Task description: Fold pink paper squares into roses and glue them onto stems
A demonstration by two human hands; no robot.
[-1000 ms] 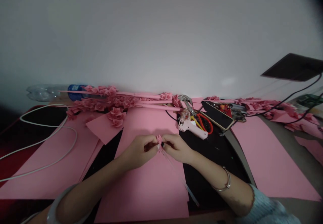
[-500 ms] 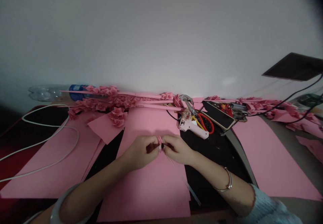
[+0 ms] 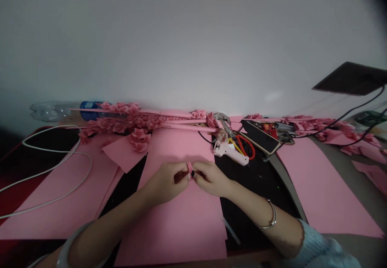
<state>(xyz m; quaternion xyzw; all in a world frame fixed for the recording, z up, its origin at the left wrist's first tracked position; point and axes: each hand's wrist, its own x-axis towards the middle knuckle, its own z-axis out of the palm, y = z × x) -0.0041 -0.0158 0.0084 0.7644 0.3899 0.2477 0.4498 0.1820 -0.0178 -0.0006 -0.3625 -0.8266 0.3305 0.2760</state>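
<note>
Between my two hands is a small pink folded paper flower (image 3: 190,168), seen nearly edge-on. My left hand (image 3: 169,182) pinches its left side with thumb and forefinger. From the right, my right hand (image 3: 209,178) grips the other side, fingers curled. The fingers hide much of the flower. Both hands are over a large pink paper sheet (image 3: 178,227) in the middle of the table. A thin pale glue stick or strip (image 3: 232,232) lies below my right hand, by the sheet's right edge.
Finished pink paper flowers (image 3: 139,140) and long pink rolled stems lie along the wall. A glue gun (image 3: 231,154), red-handled scissors (image 3: 247,147) and a phone (image 3: 261,137) are right of centre. A plastic bottle (image 3: 54,111) and white cable (image 3: 86,175) are at left; pink sheets (image 3: 326,191) flank both sides.
My hands keep their pinch on the paper flower, which has turned slightly between the fingertips. The whole view has shifted a little.
</note>
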